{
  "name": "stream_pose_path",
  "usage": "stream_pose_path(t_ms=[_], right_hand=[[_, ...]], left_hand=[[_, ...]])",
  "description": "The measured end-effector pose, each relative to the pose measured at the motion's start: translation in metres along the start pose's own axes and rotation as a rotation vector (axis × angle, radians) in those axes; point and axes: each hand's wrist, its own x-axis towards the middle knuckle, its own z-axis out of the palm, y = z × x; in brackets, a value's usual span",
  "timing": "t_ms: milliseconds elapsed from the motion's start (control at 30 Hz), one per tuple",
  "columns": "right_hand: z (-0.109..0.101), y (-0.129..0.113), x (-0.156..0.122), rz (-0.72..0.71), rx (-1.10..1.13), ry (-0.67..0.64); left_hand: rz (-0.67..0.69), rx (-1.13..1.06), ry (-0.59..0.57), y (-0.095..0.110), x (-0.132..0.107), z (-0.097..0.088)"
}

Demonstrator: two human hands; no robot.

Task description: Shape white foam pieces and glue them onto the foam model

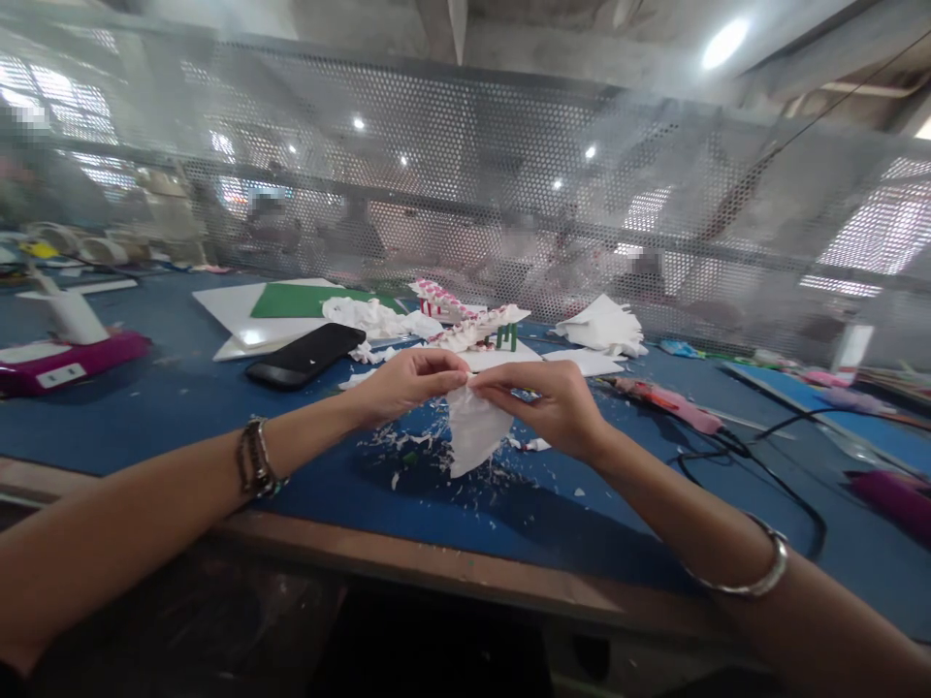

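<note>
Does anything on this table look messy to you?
Yes, small white scraps lie strewn over the blue tabletop, around the white sheet held by the left hand and right hand, looking spilled rather than gathered.

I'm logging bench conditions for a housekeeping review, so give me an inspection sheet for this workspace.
Surface: blue tabletop with a brown front edge; small white scraps scattered near the hands.
Work piece: thin white piece, hanging from the fingertips; material unclear.
Clutter: black phone-like device, green sheet, fanned white stack, pink-handled tool.
Hands: left hand and right hand close together, both pinching the piece's top.
Cables: black cable lying loosely curved on the right.
Surroundings: perforated screen behind the table; lit ceiling lamp at upper right.
</note>
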Motion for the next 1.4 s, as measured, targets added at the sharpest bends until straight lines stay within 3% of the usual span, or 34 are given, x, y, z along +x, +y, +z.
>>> stream_pose_path(t_ms=[167,400,633,833,1133,1400], right_hand=[[0.001,0.0,0.0,0.025,-0.052,-0.067],[0.012,-0.003,-0.002,0.167,0.064,-0.031],[0.006,-0.006,0.0,0.235,0.053,-0.048],[0.002,-0.004,0.002,0.164,-0.045,-0.102],[0.004,-0.004,0.001,0.073,-0.097,-0.06],[0.007,-0.003,0.0,0.16,-0.122,-0.037]], left_hand=[[-0.042,0.006,-0.013,-0.001,0.0,-0.002],[-0.029,0.025,-0.018,0.002,0.0,0.002],[-0.045,-0.027,-0.028,0.002,0.001,0.0],[-0.08,0.001,-0.028,0.002,0.0,0.001],[-0.079,0.034,-0.012,0.004,-0.001,0.003],[-0.056,0.075,0.021,0.008,-0.001,0.006]])
